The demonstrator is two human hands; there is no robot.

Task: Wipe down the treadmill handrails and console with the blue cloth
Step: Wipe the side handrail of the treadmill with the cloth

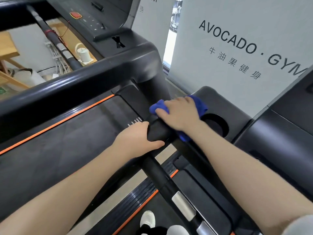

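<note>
The blue cloth point(159, 106) lies bunched over the top of the black right handrail point(160, 177), near where it meets the upright. My right hand point(179, 112) presses down on the cloth, fingers spread over it. Just below, my left hand point(137, 138) grips the padded part of the same handrail, thumb on top. The console point(94, 19) with its red stop button point(75, 14) sits at the upper left, away from both hands. A thick black crossbar point(76, 82) runs across the frame in front of it.
The treadmill belt point(59, 141) with orange edging lies below left. A second treadmill with a round cup holder point(215, 124) stands close on the right. A white gym banner point(245, 48) hangs behind. A wooden shelf and white kettle point(83, 54) sit beyond the console.
</note>
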